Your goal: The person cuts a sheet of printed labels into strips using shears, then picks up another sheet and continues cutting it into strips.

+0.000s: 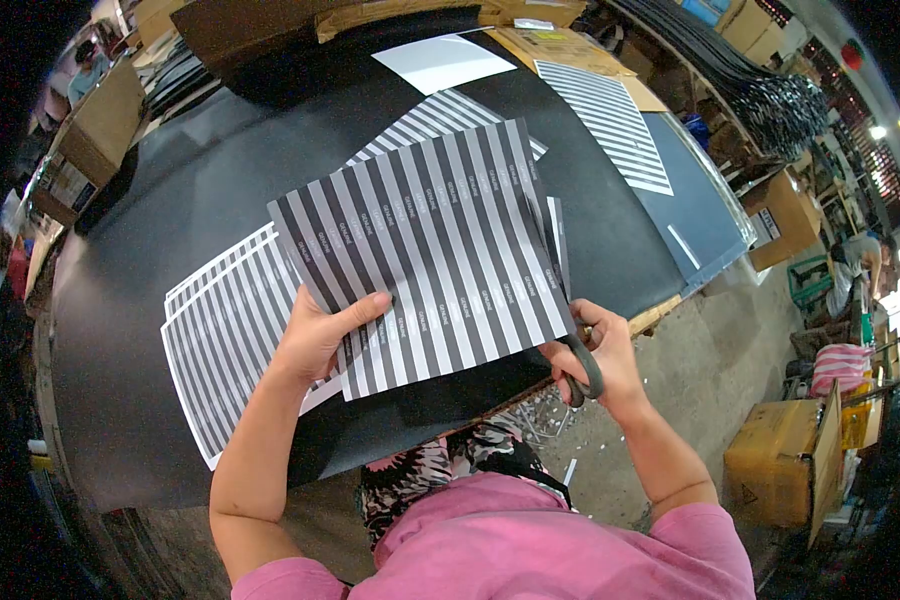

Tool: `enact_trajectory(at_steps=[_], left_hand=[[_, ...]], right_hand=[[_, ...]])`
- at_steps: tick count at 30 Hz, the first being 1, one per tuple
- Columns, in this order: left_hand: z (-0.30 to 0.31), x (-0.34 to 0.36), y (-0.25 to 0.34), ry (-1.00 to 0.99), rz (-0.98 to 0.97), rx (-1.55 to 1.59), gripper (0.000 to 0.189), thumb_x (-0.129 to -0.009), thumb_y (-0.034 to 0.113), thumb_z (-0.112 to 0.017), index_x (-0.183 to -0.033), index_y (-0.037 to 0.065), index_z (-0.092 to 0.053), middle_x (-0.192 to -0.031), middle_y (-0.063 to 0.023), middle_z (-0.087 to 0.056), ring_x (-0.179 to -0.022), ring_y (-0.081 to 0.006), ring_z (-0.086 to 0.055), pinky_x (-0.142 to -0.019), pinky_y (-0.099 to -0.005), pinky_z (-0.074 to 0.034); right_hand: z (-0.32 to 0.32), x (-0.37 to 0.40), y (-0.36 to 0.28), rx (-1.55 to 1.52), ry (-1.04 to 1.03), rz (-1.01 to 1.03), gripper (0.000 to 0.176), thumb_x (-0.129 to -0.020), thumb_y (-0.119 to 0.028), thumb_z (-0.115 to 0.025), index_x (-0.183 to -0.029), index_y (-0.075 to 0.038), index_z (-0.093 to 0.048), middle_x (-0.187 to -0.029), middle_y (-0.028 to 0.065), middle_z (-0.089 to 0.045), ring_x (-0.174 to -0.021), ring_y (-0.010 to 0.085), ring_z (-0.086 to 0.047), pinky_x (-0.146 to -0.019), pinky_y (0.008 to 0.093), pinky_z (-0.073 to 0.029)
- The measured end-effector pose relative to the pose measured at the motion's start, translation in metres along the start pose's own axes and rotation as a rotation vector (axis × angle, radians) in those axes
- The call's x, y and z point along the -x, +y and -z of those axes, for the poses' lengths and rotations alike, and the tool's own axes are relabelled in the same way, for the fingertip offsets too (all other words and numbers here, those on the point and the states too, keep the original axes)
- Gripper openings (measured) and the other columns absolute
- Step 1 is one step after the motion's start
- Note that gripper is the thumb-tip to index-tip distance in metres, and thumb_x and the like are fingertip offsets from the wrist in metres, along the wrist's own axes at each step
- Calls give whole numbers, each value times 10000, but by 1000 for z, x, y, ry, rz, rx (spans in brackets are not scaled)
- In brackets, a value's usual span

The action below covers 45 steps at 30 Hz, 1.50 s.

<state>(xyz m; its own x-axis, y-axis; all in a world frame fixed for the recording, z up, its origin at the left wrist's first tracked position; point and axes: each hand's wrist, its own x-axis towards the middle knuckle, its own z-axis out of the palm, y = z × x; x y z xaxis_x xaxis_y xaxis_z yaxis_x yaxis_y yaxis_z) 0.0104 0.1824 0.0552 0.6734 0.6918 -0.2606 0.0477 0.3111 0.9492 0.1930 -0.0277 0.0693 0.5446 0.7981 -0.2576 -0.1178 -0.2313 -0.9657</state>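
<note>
Pink shirt (570,540) fills the lower edge. Left hand (322,338) grips the striped sheet (430,250), held above the black table (160,200); right hand (598,352) is closed on scissors (583,372) at its right edge. Loose sheets (225,335) lie beneath; cardboard boxes (770,470) line the floor.

We see small white words repeated along the dark stripes of the striped sheet (440,250), one word over and over, running lengthwise on each stripe. The print is too small to read for sure. Cardboard box (70,170) at far left has a printed label, blurred. Box (785,215) past the table's right edge has a white label, unreadable. Brown box (770,470) at lower right has a dark mark on its side, can't make it out. We read no text, number or brand for certain.
</note>
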Motion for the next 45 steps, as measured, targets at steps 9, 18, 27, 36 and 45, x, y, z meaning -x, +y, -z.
enact_trajectory(at_steps=[9, 18, 27, 36, 45], left_hand=[[-1, 1, -1, -21, -32, -55, 530, -677, 127, -745, -1094, -50, -470, -975, -158, -587, -879, -199, -597, -809, -289, -480], [-6, 7, 6, -47, 56, 10, 591, -663, 105, -750, -1132, -54, -427, -1010, -173, -568, -906, -216, -589, -809, -302, -483], [-4, 6, 7, -77, 69, 23, 594, -672, 97, -742, -1141, -60, -413, -1016, -171, -566, -909, -208, -590, -801, -304, -490], [-5, 7, 7, -84, 70, 63, 580, -678, 102, -740, -1134, -57, -419, -1000, -171, -570, -896, -203, -596, -792, -295, -497], [-5, 7, 7, -85, 74, 63, 557, -680, 92, -738, -1124, -53, -434, -989, -160, -578, -877, -194, -600, -781, -291, -502]], right_hand=[[4, -3, 4, -82, -54, 45, 406, -713, -27, -643, -1060, 107, -479, -610, 64, -548, -423, 116, -512, -355, 239, -403], [9, -9, 8, -78, -11, 95, 262, -650, 1, -645, -876, 59, -525, -634, 60, -563, -453, 98, -516, -366, 239, -414], [9, -12, 15, -40, 8, 132, 235, -656, 7, -631, -862, 47, -524, -609, 46, -557, -441, 86, -506, -361, 228, -393], [5, -11, 13, -40, 27, 133, 226, -647, 38, -608, -856, 48, -524, -572, 34, -532, -425, 81, -486, -355, 229, -380], [5, -11, 15, -35, 42, 90, 221, -655, 35, -599, -864, 46, -526, -554, 36, -521, -405, 84, -465, -345, 242, -370]])
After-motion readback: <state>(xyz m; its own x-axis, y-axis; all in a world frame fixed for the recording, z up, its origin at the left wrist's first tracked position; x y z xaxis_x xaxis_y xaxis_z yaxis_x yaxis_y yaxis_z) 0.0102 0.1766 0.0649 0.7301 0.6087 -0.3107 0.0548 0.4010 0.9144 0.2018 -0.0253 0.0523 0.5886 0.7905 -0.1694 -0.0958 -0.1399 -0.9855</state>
